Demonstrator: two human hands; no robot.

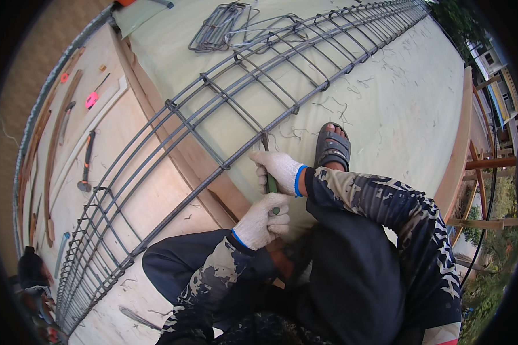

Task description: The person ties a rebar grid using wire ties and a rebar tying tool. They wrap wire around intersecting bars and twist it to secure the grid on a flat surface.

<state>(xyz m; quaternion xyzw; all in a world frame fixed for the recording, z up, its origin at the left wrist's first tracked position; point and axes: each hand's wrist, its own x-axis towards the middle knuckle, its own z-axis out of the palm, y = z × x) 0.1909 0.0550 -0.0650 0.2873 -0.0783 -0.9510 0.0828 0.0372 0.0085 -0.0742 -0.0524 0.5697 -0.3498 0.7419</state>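
A long rebar cage (241, 151) of lengthwise bars and square stirrups runs diagonally across in front of me. My right hand (280, 172), in a white knit glove with a blue cuff, is closed around a green-handled tool (271, 185), apparently tying pincers. The tool's dark metal end meets the near bar at a stirrup corner. Below it, my left hand (262, 222), gloved the same way, is closed on the lower end of the green handle. The grip hides much of the tool, so its jaws cannot be made out.
Loose stirrups (224, 28) lie beyond the cage. Tie-wire scraps (341, 105) litter the pale sheeting, near my sandalled foot (332, 146). On plywood at left are a hammer (86, 161), a pink tape measure (91, 100) and timber strips (62, 151). Another person (34, 271) is at lower left.
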